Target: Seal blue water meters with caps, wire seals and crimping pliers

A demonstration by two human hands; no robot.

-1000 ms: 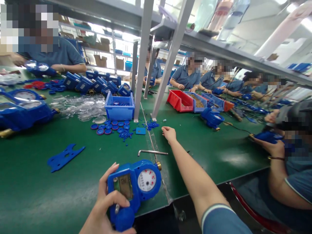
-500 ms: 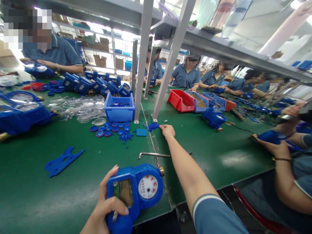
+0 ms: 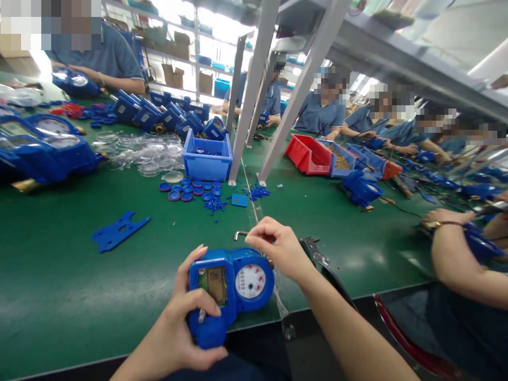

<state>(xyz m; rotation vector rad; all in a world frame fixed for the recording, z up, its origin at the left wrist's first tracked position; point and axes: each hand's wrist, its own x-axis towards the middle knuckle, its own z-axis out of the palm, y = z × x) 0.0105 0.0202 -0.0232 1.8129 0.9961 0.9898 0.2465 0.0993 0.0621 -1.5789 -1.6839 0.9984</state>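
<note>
Left hand grips a blue meter at the near edge of the green desk, fingers wrapped round its lower left end, thumb lying across the front below the screen. The meter sits face up, long axis running left to right. Body is glossy blue plastic: a rectangular greyish screen on the left half, a round white dial with small red marks on the right half, a rounded blue knob at the bottom left inside the palm. A brass fitting shows at its right end, mostly hidden.

Right hand is just above the meter's upper right corner, fingers pinched together; whether anything small sits between them cannot be told. A hex key lies on the desk just beyond this hand, partly covered by it.

Farther out on the desk: a flat blue plate to the left, blue caps and small blue bits in front of a blue bin, clear discs beside that, more meters at far left. A red bin stands to the right. Other people work along the desk's far side and right side.
</note>
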